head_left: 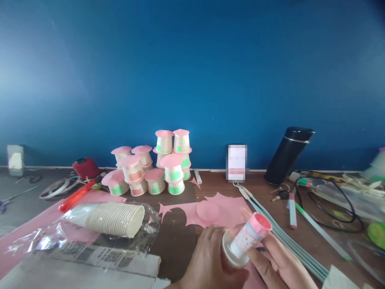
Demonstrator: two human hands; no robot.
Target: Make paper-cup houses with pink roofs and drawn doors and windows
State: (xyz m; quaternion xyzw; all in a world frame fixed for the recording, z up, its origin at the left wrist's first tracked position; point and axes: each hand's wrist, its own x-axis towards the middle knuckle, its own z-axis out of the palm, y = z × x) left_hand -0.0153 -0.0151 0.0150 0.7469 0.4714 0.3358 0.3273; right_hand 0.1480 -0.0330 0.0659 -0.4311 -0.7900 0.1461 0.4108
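My left hand [207, 257] is wrapped round a white paper cup [227, 245], low in the head view, with the cup's round end facing up. My right hand [270, 261] grips a glue stick [245, 239] with a printed white body and a pink end. The stick is tilted, its lower end at the cup's upturned end; the exact contact point is hard to see. Just beyond the hands, a round pink paper disc [207, 210] lies on a cut pink paper sheet [231, 204].
Paper cups topped with pink discs [171, 160] stand stacked by the wall. A plastic-wrapped sleeve of cups [114, 218] lies left, above a white package [120, 265]. On the right are a black bottle [285, 156], a lanyard [288, 237], keys [281, 194] and a cable [333, 230].
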